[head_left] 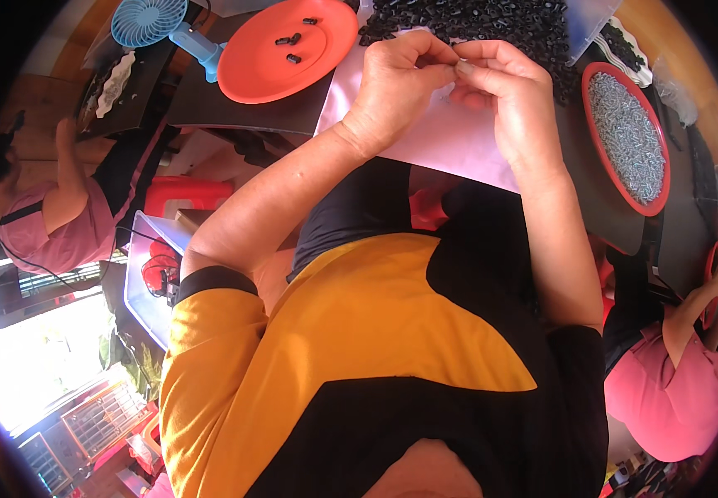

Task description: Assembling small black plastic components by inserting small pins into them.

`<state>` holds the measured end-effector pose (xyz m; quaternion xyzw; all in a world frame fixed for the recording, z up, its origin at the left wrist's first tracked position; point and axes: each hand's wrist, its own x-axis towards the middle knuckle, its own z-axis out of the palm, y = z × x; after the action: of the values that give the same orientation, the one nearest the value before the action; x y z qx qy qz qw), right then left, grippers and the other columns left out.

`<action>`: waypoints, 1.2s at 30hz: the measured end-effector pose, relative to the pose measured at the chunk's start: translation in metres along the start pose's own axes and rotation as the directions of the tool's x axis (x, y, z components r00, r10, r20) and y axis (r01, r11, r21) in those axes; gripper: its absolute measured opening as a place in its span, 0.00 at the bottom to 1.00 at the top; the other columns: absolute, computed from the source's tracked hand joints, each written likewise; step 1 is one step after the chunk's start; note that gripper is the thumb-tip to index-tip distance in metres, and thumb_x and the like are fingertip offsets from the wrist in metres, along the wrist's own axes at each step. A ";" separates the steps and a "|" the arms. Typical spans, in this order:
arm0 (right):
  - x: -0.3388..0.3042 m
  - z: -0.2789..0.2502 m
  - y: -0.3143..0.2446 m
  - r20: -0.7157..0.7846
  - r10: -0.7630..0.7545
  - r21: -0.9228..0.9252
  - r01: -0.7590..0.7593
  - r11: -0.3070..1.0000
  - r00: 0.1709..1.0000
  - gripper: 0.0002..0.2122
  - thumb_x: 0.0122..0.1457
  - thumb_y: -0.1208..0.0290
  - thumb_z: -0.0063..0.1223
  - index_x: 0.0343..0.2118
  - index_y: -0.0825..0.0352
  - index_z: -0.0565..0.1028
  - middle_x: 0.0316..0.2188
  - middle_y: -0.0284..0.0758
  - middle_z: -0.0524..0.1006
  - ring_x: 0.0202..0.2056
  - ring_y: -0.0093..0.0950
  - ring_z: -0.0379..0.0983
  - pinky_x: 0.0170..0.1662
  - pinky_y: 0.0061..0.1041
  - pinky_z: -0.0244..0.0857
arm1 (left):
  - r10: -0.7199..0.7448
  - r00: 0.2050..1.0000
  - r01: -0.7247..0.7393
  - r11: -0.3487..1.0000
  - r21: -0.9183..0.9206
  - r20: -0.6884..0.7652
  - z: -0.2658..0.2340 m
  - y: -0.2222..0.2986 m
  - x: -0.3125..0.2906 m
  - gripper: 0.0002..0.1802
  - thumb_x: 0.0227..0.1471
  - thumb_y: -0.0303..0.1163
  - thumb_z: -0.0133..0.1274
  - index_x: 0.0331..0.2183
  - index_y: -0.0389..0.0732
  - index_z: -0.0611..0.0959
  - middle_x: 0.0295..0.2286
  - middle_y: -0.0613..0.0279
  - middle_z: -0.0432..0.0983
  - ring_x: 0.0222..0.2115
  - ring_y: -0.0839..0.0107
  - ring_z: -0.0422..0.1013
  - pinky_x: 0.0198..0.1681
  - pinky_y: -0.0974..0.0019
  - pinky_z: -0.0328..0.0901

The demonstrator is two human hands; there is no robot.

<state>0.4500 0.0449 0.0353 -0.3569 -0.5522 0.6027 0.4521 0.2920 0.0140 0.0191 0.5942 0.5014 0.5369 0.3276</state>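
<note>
My left hand point(396, 87) and my right hand point(508, 91) meet fingertip to fingertip over a pale pink sheet point(450, 148) at the table's near edge. Both are closed in a pinch; whatever lies between the fingertips is too small and covered to name. Just beyond them spreads a big heap of small black plastic parts point(492, 21). A red-orange plate point(247, 79) on the left carries several of the same black pieces point(293, 59). To the right, an oval-looking red tray point(664, 178) is filled with small silvery metal pieces, perhaps screws point(625, 137).
A blue handheld fan point(150, 21) lies beyond the plate on the left. White trays with dark bits point(625, 50) stand at the far right. Co-workers sit on both sides, one in pink at left point(52, 207), another at right point(674, 398). A pale plastic bin point(139, 282) stands beside my left arm.
</note>
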 end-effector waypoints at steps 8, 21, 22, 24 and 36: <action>0.000 -0.003 0.006 -0.010 0.002 0.067 -0.002 0.998 1.000 0.09 0.55 0.80 0.53 0.38 0.71 0.79 0.27 0.34 0.80 0.27 0.23 0.76 0.34 0.20 0.68 | -0.056 0.998 0.062 0.982 -0.179 0.034 -0.002 0.007 -0.007 0.10 0.50 0.18 0.57 0.38 0.32 0.82 0.29 0.62 0.80 0.24 0.79 0.72 0.26 0.76 0.67; -0.008 -0.001 0.005 -0.104 -0.235 -0.119 0.223 0.968 0.966 0.11 0.53 0.83 0.52 0.39 0.69 0.79 0.26 0.33 0.80 0.28 0.21 0.75 0.36 0.19 0.68 | -0.316 0.947 0.312 0.857 -0.410 0.060 -0.005 0.014 0.002 0.12 0.53 0.23 0.53 0.40 0.28 0.79 0.26 0.55 0.79 0.23 0.73 0.74 0.22 0.73 0.65; -0.007 -0.003 0.005 -0.119 -0.225 -0.101 0.214 0.972 0.967 0.11 0.53 0.83 0.52 0.39 0.69 0.79 0.27 0.33 0.80 0.28 0.21 0.75 0.35 0.19 0.68 | -0.291 0.955 0.293 0.910 -0.295 0.050 -0.004 0.016 0.003 0.11 0.53 0.23 0.55 0.40 0.30 0.80 0.26 0.57 0.79 0.23 0.75 0.74 0.22 0.74 0.65; -0.008 -0.005 0.005 -0.132 -0.212 -0.076 0.203 0.976 0.968 0.11 0.53 0.83 0.52 0.39 0.69 0.79 0.27 0.33 0.80 0.28 0.21 0.75 0.35 0.19 0.68 | -0.270 0.962 0.272 0.947 -0.168 0.040 -0.007 0.013 0.003 0.11 0.52 0.24 0.56 0.39 0.31 0.81 0.26 0.59 0.80 0.24 0.76 0.73 0.22 0.74 0.65; -0.009 -0.006 0.007 -0.010 -0.117 -0.083 0.116 0.990 0.993 0.10 0.52 0.82 0.54 0.37 0.68 0.80 0.27 0.30 0.80 0.26 0.18 0.75 0.31 0.16 0.65 | 0.329 0.928 -0.331 0.518 0.789 0.174 -0.044 -0.016 -0.006 0.06 0.46 0.25 0.60 0.31 0.38 0.82 0.26 0.61 0.76 0.30 0.65 0.75 0.35 0.63 0.70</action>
<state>0.4573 0.0384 0.0272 -0.3470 -0.5931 0.5492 0.4755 0.2457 0.0063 0.0114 0.7617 0.5670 0.3019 -0.0849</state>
